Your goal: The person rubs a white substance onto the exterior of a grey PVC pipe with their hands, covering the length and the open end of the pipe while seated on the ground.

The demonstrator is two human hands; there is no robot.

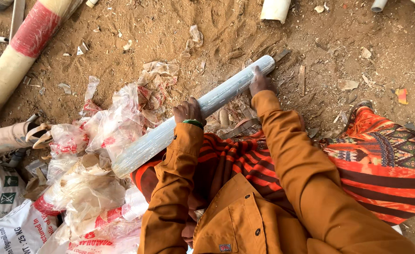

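Both hands are on the pipe (193, 115), a pale grey length lying slantwise across the person's lap and out over the sandy ground (170, 28). The left hand (187, 112) has its grip wrapped round the pipe near the middle, a green bangle (193, 123) at the wrist, while the right hand (260, 83) presses down near the far end, fingers curled over the top. Crumpled plastic wrap (108, 136) lies heaped just beside the pipe's near end.
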